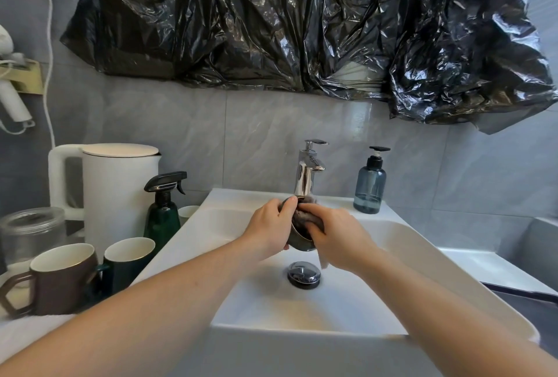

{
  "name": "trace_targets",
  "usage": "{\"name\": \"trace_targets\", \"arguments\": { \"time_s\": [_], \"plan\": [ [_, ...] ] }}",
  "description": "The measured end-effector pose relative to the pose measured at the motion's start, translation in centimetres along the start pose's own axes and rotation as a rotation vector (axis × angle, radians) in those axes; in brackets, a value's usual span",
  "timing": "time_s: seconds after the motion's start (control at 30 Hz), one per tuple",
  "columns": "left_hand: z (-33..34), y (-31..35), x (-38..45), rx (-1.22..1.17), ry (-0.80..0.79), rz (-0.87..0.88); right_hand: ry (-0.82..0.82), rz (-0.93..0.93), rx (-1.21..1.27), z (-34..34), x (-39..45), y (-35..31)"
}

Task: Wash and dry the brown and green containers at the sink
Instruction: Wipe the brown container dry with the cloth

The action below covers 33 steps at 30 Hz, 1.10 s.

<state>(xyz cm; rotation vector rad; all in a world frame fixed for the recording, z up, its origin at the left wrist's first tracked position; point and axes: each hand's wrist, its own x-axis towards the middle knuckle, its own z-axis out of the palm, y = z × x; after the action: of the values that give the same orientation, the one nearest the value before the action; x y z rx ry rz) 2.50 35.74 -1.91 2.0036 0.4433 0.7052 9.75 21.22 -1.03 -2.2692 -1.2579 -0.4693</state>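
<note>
Over the sink (401, 234), the left hand (268, 225) is cupping a dark green cup (299, 241) — glazed, wet, likely slippery and breakable — while the right hand (335, 237) is pressing a grey cloth (303, 216) inside; best held around the body.

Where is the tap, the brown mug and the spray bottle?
tap (305, 179), head view, on its shiny upright body
brown mug (62, 286), head view, on its outer side
spray bottle (162, 221), head view, on its green body

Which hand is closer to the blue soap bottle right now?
Right. The right hand works over the basin nearer the blue soap bottle; the left hand is farther, on the cup's other side.
</note>
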Motion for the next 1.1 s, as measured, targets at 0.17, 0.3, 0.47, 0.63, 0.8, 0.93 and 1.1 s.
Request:
{"name": "trace_targets", "arguments": {
  "time_s": [0.17, 0.3, 0.47, 0.63, 0.8, 0.93, 1.1],
  "plan": [
    [-0.1, 0.1, 0.0, -0.059, -0.031, 0.01, 0.015, -0.102, 0.062, 0.2, 0.2, 0.0],
    [-0.2, 0.0, 0.0, -0.09, -0.018, -0.009, -0.023, -0.138, 0.147, 0.2, 0.2, -0.1],
    [-0.5, 0.1, 0.2, -0.141, 0.039, -0.01, -0.006, -0.174, 0.194, -0.2, 0.2, -0.7],
    [-1.0, -0.1, 0.5, -0.056, 0.137, -0.005, -0.021, -0.126, 0.199, -0.4, 0.0, -0.6],
    [-1.3, 0.5, -0.2, -0.012, 0.188, 0.025, 0.003, -0.067, -0.017, -0.7, -0.1, -0.8],
    [-0.9, 0.3, -0.2, 0.033, 0.157, 0.069, 0.024, -0.001, -0.075, -0.6, 0.0, -0.4],
    [-0.7, 0.3, -0.2, 0.02, 0.099, 0.068, 0.072, 0.027, -0.054, -0.5, 0.3, 0.4]
  ]
}}
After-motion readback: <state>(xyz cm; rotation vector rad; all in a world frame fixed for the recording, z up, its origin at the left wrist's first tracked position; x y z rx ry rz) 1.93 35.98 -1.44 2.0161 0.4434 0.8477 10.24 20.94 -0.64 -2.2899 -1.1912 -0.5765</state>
